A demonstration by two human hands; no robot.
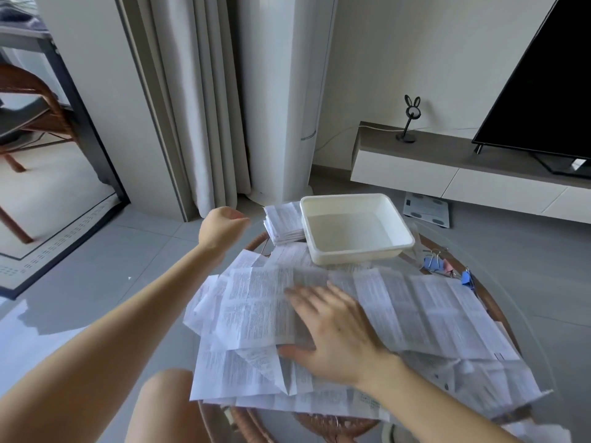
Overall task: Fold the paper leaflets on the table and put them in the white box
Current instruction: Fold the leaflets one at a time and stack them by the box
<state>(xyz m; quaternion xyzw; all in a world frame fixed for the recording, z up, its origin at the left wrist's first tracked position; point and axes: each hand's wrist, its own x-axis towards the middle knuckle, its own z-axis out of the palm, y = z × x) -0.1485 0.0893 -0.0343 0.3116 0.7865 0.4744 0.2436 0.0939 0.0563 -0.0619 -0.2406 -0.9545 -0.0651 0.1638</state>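
Several unfolded printed paper leaflets (425, 311) lie heaped across a round glass-topped rattan table (499, 302). My right hand (332, 330) presses flat on the top leaflet near the heap's middle, fingers spread and straight. My left hand (220, 228) hovers above the table's far left edge, fingers loosely curled and holding nothing. The white box (355, 228) stands empty at the far side of the table. A stack of folded leaflets (283, 222) sits just to the left of the box, touching it.
Blue and pink binder clips (447, 266) lie on the table to the right of the box. Beyond the table are a curtain (198, 100), a low TV cabinet (447, 167) with a television (550, 78), and a scale (427, 209) on the floor. My knee (166, 407) shows below the table.
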